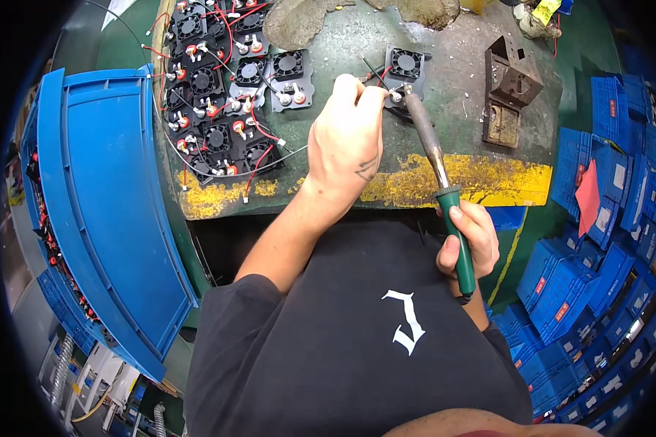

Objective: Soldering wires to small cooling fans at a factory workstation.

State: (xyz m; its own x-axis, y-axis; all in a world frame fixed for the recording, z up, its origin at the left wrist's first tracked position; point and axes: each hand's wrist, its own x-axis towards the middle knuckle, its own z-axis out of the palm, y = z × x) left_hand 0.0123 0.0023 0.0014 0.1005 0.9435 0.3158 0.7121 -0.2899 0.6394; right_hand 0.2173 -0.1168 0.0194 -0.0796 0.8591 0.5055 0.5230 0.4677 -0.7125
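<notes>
My right hand (468,244) is wrapped round the green handle of a soldering iron (431,149), its metal shaft slanting up and left. The iron's tip meets a terminal on a small black fan unit (404,64) lying on the bench. Beside that terminal, the thumb and fingers of my left hand (348,131) are pinched together on a thin grey solder wire (293,153), which loops in from the left. What the fingertips cover cannot be made out. Dark leads lie by the fan, partly behind my fingers.
Several more fan units (205,80) with red and black leads crowd the bench's left. A rusty metal stand (514,80) sits at the right, and brown-grey lumps (299,20) at the far edge. Blue crates (565,280) are stacked rightward; a large blue bin (109,197) stands left.
</notes>
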